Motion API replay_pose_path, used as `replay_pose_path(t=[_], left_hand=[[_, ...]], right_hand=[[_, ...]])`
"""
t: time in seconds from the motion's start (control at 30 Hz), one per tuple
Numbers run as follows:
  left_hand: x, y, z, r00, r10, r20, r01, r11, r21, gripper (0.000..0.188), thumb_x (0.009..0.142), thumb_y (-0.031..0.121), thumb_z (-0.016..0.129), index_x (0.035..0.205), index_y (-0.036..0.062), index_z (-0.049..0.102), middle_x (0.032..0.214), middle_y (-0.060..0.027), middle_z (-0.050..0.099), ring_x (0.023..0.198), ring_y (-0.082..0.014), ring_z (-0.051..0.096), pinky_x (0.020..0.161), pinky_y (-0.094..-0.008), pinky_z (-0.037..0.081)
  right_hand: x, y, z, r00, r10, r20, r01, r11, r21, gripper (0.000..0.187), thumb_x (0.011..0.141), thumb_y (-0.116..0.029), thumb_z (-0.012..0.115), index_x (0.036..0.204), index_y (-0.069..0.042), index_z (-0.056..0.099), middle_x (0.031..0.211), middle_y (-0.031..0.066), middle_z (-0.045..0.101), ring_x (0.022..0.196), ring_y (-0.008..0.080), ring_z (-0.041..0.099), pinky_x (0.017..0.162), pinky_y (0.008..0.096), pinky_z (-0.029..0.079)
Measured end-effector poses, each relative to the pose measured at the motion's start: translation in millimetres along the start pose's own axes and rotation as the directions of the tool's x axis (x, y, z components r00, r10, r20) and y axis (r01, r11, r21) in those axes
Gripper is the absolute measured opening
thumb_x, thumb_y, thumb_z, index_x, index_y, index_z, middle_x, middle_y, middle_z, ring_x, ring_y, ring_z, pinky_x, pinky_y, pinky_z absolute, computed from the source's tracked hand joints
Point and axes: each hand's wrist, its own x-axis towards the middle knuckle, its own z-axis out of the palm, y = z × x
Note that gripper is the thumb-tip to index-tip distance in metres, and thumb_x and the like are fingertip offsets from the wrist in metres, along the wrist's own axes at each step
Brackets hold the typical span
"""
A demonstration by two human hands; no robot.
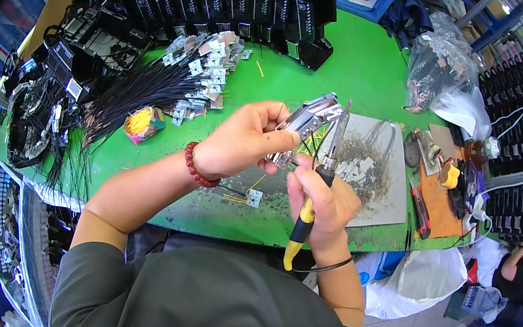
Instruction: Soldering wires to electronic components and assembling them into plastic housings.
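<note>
Glossy silver-and-dark housing, tilted above green bench; lower part covered by fingers, inner detail lost to glare. Left hand: thumb and fingers pinching housing. Right hand: fingers curled round yellow-and-black soldering iron; tip contact, cannot tell.

The person wore a dark grey shirt at 6 o'clock, its 2 short sleeves at 7 and 5 o'clock; 1 dark-red beaded bracelet ringed the left wrist.
</note>
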Motion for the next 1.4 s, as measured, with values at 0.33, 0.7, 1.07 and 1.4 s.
replay_pose_path(t=[0.33, 0.7, 1.07, 1.4], left_hand=[[-40, 21, -68, 0.86, 0.369, -0.353, -0.41, 0.911, -0.047, 0.021, 0.091, 0.013, 0.054, 0.108, 0.0014, 0.052, 0.083, -0.0027, 0.06, 0.062, -0.0084, 0.056, 0.051, -0.021, 0.048], [-108, -117, -122, 0.709, 0.264, -0.654, 0.32, 0.706, 0.632, 0.025, 0.074, 0.019, 0.071, 0.065, 0.0033, 0.054, 0.052, -0.0016, 0.052, 0.046, -0.0097, 0.046, 0.046, -0.0267, 0.038], [-84, -86, -97, 0.852, 0.517, -0.085, 0.09, 0.016, 0.996, 0.036, 0.064, 0.005, 0.071, 0.099, 0.0087, 0.062, 0.103, -0.009, 0.058, 0.098, -0.0291, 0.055, 0.081, -0.0382, 0.045], [-46, -80, -96, 0.885, 0.45, 0.116, -0.295, 0.351, 0.889, 0.013, 0.074, 0.002, 0.063, 0.086, 0.0052, 0.063, 0.09, -0.0104, 0.059, 0.084, -0.0309, 0.059, 0.071, -0.039, 0.049]], right_hand=[[-20, 47, 14, 0.994, 0.103, -0.046, -0.088, 0.96, 0.265, 0.031, 0.074, 0.005, 0.065, 0.1, -0.01, 0.056, 0.068, 0.0042, 0.06, 0.053, 0.0165, 0.058, 0.047, 0.0264, 0.045], [-88, 36, 53, 0.903, 0.396, 0.166, -0.429, 0.811, 0.398, 0.02, 0.078, 0.003, 0.065, 0.095, -0.005, 0.06, 0.078, 0.0091, 0.065, 0.056, 0.0163, 0.059, 0.053, 0.0272, 0.046], [-71, 15, 43, 0.972, 0.181, 0.149, -0.217, 0.935, 0.279, 0.028, 0.072, 0.003, 0.068, 0.095, -0.01, 0.061, 0.062, 0.0035, 0.057, 0.046, 0.0187, 0.051, 0.043, 0.0293, 0.037], [-56, 19, 33, 0.985, 0.094, 0.144, -0.137, 0.936, 0.325, 0.038, 0.067, 0.009, 0.067, 0.1, -0.008, 0.059, 0.061, 0.0021, 0.056, 0.046, 0.017, 0.053, 0.043, 0.0277, 0.037]])
